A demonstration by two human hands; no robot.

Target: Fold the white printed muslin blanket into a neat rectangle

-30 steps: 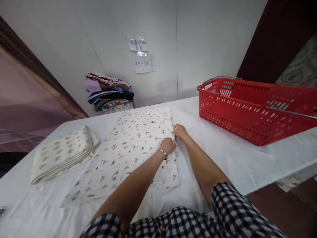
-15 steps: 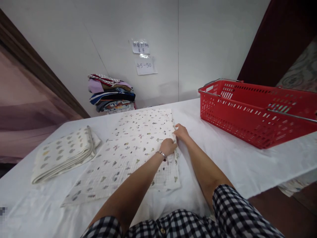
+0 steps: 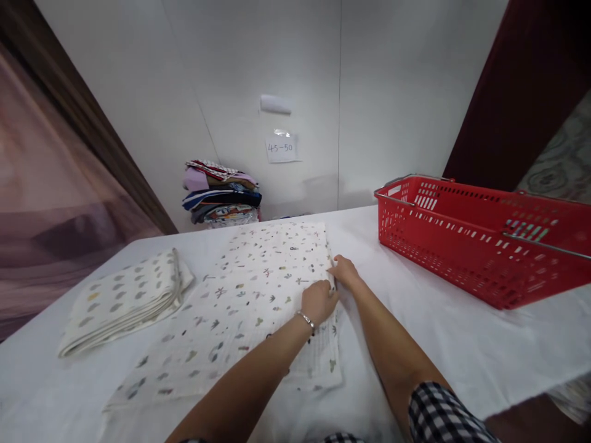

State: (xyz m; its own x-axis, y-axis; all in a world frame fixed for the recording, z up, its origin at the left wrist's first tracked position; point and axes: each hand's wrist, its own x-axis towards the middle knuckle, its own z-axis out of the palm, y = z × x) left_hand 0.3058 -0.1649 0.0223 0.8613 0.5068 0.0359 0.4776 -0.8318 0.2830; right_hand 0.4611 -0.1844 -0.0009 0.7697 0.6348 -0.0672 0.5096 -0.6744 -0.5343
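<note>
A white muslin cloth (image 3: 249, 307) with small plant and animal prints lies spread flat, in layers, across the middle of the table. My left hand (image 3: 319, 301), with a silver bracelet at the wrist, has its fingers curled closed on the cloth's right edge. Just beyond it, my right hand (image 3: 344, 271) pinches the same edge between thumb and fingers. The fingertips of both hands are partly hidden at the edge. To the left of the cloth rests a folded cream cloth (image 3: 124, 298) with grey prints.
A red plastic basket (image 3: 443, 246) with metal handles stands at the right on the white-covered table (image 3: 397, 344). Folded fabrics are stacked in a pile (image 3: 224, 197) by the back wall. A paper sign (image 3: 281, 148) reading 45-50 hangs there. A pink curtain (image 3: 55, 203) hangs at left.
The camera view has tilted up, so everything sits lower in the picture. The upper paper on the wall now appears curled over. Both hands stay on the cloth's right edge.
</note>
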